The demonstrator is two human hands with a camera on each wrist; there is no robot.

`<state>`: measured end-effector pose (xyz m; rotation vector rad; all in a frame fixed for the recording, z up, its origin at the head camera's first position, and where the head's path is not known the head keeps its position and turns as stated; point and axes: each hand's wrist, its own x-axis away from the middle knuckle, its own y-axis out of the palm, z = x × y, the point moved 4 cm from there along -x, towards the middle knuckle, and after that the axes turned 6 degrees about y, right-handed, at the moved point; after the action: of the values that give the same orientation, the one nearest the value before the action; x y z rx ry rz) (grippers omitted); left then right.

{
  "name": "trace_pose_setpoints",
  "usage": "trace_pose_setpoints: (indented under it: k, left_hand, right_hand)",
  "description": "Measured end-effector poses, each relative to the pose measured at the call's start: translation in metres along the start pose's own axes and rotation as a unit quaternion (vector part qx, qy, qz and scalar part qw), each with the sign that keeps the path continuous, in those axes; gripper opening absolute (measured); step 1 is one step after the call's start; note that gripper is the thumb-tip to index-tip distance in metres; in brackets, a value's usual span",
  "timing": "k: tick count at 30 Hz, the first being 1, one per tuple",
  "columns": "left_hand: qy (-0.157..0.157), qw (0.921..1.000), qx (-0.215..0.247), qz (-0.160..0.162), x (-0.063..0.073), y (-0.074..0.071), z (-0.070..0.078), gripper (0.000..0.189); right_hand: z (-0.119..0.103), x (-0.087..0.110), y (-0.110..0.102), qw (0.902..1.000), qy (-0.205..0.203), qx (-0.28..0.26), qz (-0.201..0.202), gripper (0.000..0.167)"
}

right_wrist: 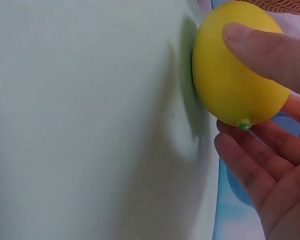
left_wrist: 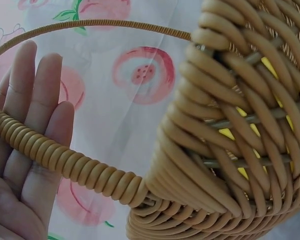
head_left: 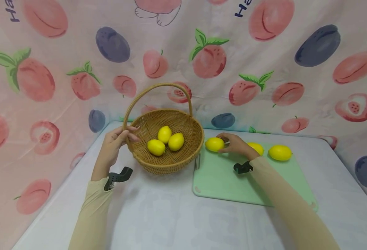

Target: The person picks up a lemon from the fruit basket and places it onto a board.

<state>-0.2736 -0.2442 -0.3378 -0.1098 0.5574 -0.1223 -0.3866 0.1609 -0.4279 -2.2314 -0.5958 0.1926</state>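
Note:
A brown wicker basket (head_left: 166, 166) with a tall arched handle stands left of centre, three yellow lemons (head_left: 176, 141) lying inside it. My left hand (head_left: 113, 144) holds the base of its handle (left_wrist: 75, 167) at the left side, long fingers behind the wrapped cane and thumb in front. Over the back left corner of a pale green cutting board (head_left: 227, 184), my right hand (head_left: 238, 146) grips a lemon (right_wrist: 237, 65) between thumb and fingers. In the right wrist view the lemon's green stem tip points toward the palm, and its shadow falls on the board.
Two more lemons lie on the board's back right: one lemon (head_left: 280, 152) in full view, another lemon (head_left: 256, 148) partly behind the right wrist. The board sits on a white-covered table (head_left: 158, 211). A fruit-printed cloth (head_left: 183, 48) hangs behind and to the sides.

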Motion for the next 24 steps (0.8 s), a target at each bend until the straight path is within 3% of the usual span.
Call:
trace_pose_setpoints:
  k: [19,24]
  left_hand:
    - [-0.020,0.9996,-0.017,0.007,-0.0023,-0.0079,-0.0022,0.021]
    - [-0.017,0.9997,-0.014,0.006,-0.0019,-0.0075,-0.0014,0.021]
  right_hand:
    - [-0.0002,-0.0025,-0.0010,0.9999,-0.006,-0.006,0.011,0.057]
    - [0.0004,-0.0013,-0.0023,0.9999,-0.010,-0.007,-0.009,0.053]
